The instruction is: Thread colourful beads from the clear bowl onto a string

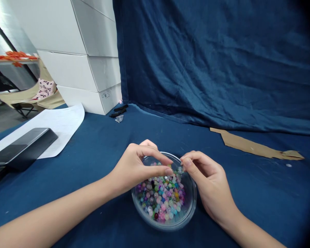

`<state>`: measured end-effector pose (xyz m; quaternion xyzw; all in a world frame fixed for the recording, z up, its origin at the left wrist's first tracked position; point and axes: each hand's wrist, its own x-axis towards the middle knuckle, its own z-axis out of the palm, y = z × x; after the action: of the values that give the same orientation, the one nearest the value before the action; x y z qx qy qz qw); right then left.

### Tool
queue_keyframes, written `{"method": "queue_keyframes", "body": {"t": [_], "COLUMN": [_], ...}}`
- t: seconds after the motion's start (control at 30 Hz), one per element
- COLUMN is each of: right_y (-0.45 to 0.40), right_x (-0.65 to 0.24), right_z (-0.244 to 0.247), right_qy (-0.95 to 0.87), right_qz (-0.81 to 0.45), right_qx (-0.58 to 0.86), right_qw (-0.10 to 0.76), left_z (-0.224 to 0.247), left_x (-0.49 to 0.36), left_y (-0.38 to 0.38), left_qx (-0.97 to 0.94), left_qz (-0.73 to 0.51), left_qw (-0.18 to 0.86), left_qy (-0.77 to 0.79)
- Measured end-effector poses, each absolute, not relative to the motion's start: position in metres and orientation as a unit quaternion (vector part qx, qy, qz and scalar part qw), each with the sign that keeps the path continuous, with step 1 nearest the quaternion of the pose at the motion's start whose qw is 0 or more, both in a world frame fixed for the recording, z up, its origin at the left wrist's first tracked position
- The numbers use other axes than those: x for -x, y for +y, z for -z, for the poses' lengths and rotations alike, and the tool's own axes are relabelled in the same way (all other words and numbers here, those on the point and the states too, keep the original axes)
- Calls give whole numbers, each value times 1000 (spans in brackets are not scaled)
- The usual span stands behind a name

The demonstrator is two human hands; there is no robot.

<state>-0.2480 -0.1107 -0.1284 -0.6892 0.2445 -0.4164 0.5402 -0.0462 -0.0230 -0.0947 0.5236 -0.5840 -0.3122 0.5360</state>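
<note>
Reaching over a round glass bowl (189, 203) from both sides, the left hand (136, 168) and right hand (206, 182) curve above a heap of small round beads (160, 199) in pink, teal, purple, green and clear. The left thumb and forefinger sit close together over the beads, while the right fingertips (187, 162) are bunched just inside the bowl's upper right rim. Whether either pinch is closed on a bead cannot be told from this view — the fingers hide it. The bowl rests on a dark blue cloth (248, 196), directly between the hands. To the left, a black flat slab (20, 148) lies across a curled sheet of white paper (62, 124); to the right sits a strip of brown cardboard (253, 146). Behind, a blue velvet drape (209, 62) hangs beside stacked white boxes (90, 58).
</note>
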Motion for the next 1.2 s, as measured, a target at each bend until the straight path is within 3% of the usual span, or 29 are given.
{"method": "queue_keyframes", "body": {"t": [0.5,0.97,1.2], "right_y": [-110,-110,-108], "right_x": [248,251,252], "right_z": [127,113,112], "right_qy": [245,194,174], "right_qz": [406,420,401], "right_qx": [702,823,847], "right_qw": [532,330,303], "left_z": [94,93,91], "left_x": [46,45,46], "left_y": [-23,-23,-20], "left_qx": [-519,-523,-529], "left_qz": [311,268,255], "left_qw": [539,511,493], "left_qy": [-587,-628,-642]}}
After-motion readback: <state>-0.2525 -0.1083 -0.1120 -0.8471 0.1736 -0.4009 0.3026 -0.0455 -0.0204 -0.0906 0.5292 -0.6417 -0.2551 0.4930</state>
